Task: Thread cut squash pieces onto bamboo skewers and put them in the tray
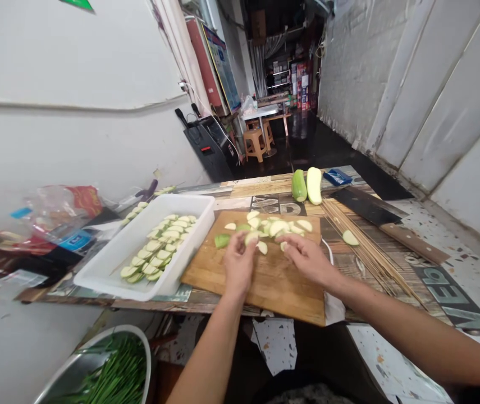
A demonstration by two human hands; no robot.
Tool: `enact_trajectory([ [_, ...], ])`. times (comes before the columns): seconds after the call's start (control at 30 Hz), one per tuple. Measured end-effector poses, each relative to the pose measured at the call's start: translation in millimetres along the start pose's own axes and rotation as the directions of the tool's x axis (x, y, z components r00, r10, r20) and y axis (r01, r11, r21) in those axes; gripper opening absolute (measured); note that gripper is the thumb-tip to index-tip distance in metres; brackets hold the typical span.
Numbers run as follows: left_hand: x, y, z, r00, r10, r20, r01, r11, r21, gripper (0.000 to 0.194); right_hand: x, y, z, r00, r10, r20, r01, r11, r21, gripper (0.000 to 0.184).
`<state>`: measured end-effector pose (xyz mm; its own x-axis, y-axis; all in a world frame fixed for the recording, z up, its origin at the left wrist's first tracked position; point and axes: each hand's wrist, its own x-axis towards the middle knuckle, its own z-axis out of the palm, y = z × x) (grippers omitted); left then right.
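Note:
Over the wooden cutting board (260,283), my left hand (240,261) is closed on a zucchini slice (251,238) between thumb and fingers. To its right, my right hand (307,255) pinches at a small pale zucchini slice (283,246), partly covered by the fingertips. Just beyond both hands lies a pile of cut zucchini slices (279,226), with a green end piece (222,240) at the board's left. Left of the board, a white plastic tub (200,224) holds rows of slices on skewers.
Thin wooden skewers (364,247) lie right of the board, under a loose slice (350,238). Beyond them rests a cleaver (368,206). A halved zucchini (314,185) and blue box (337,177) sit at the far edge. Below left stands a metal bowl (149,359) of green stalks.

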<state>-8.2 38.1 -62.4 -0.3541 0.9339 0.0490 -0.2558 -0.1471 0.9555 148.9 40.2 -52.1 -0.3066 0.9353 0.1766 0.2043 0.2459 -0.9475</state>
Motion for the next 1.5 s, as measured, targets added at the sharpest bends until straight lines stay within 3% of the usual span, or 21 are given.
enact_trajectory([
  [0.1,15,10,-24.6,0.983,-0.186,-0.001,0.182,0.963,-0.197,0.026,-4,1,5,0.985,0.006,0.171,-0.012,0.999,0.038,0.028],
  [0.2,27,15,-48.4,0.951,-0.310,0.013,0.297,0.898,-0.326,0.017,-10,1,13,0.939,0.031,0.343,-0.057,0.996,0.067,0.032],
  [0.33,35,13,-64.3,0.919,-0.394,0.006,0.355,0.822,-0.446,0.005,-14,3,20,0.949,0.000,0.315,-0.004,1.000,0.014,0.029],
  [0.47,38,14,-64.0,0.896,-0.444,-0.007,0.388,0.789,-0.476,0.007,-13,5,21,0.948,-0.004,0.318,0.017,0.999,-0.041,0.029],
  [0.63,39,15,-60.3,0.886,-0.457,-0.077,0.382,0.814,-0.437,0.009,-11,5,21,0.939,0.019,0.342,-0.007,0.999,-0.036,0.028],
  [0.77,39,14,-59.6,0.883,-0.457,-0.112,0.371,0.822,-0.433,0.007,-12,6,20,0.950,-0.015,0.312,0.045,0.995,-0.087,0.029],
  [1.2,40,13,-58.7,0.881,-0.449,-0.145,0.347,0.825,-0.445,0.008,-14,2,19,0.950,-0.029,0.310,0.084,0.983,-0.165,0.032],
  [1.5,39,10,-59.2,0.912,-0.379,-0.156,0.302,0.879,-0.369,0.006,-13,9,20,0.949,-0.040,0.311,0.099,0.980,-0.175,0.033],
])
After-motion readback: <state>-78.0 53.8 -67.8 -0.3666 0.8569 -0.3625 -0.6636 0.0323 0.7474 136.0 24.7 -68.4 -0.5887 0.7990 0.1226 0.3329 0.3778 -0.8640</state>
